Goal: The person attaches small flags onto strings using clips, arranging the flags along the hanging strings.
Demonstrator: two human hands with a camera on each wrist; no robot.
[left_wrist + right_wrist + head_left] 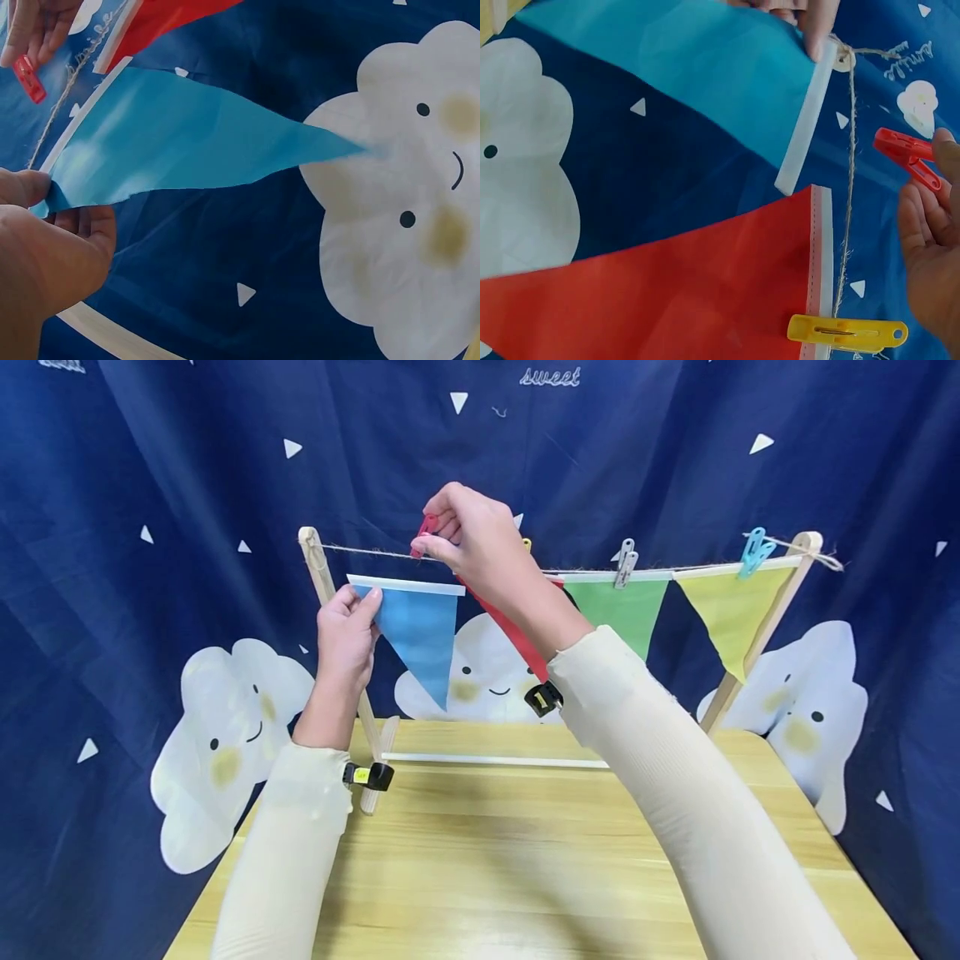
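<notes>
My left hand (pixel 348 631) pinches the upper left corner of a blue pennant (pixel 420 622) between thumb and fingers. The pennant's white top strip hangs just below a twine line (pixel 367 552), with a gap between them in the right wrist view. My right hand (pixel 476 531) pinches a red clothespin (pixel 906 154) beside the twine, above the pennant's right end. Next to the blue pennant hangs a red pennant (pixel 705 277), fastened to the twine by a yellow clothespin (pixel 847 332); my right forearm covers much of it in the head view.
Along the twine hang a green pennant (pixel 618 610) with a grey clothespin (pixel 625 564) and a yellow pennant (pixel 738 606) with a teal clothespin (pixel 755 553). Wooden posts (pixel 761 635) hold the twine above a wooden table (pixel 480 868). A blue cloud-print curtain (pixel 225 435) hangs behind.
</notes>
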